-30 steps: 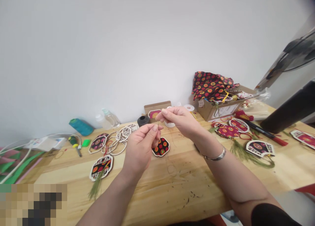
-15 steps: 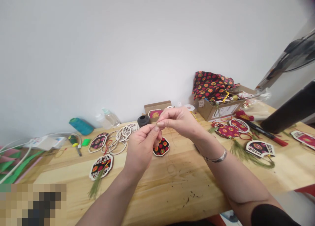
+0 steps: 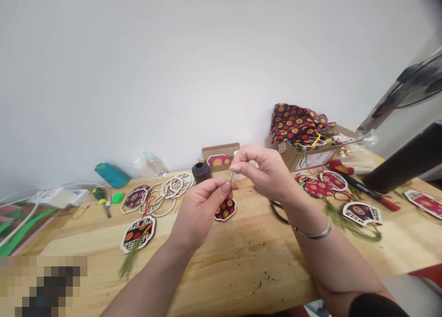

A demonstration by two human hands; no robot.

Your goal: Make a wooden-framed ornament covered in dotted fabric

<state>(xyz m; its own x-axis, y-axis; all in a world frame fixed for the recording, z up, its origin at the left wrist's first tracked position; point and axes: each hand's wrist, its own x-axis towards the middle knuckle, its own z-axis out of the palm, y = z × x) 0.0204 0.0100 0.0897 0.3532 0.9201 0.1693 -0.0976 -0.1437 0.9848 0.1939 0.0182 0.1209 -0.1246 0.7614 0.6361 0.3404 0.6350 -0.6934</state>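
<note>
Thumb and fingertips of my left hand (image 3: 203, 206) are pinched together over the middle of the table. Just above and to the right, my right hand (image 3: 260, 170) is pinched too. A thin, taut thread (image 3: 231, 175) runs between the two pinches; whether a needle is part of it is too fine to make out. Partly hidden behind my left hand lies a scalloped ornament (image 3: 225, 211) with black, red-flowered cloth. A black thread spool (image 3: 201, 171) stands behind my left hand.
On the left lie a tasselled ornament (image 3: 138, 234), pale openwork frames (image 3: 174, 186), a screwdriver (image 3: 101, 199) and a teal thread cone (image 3: 112, 175). A cardboard box (image 3: 304, 159) with patterned cloth (image 3: 297, 121) stands back right, near more ornaments (image 3: 362, 214) and a black cylinder (image 3: 404, 156).
My fingertips, together before, have drawn apart, my right hand moving up and right of my left. The thin thread now shows between them. The view has shifted slightly.
</note>
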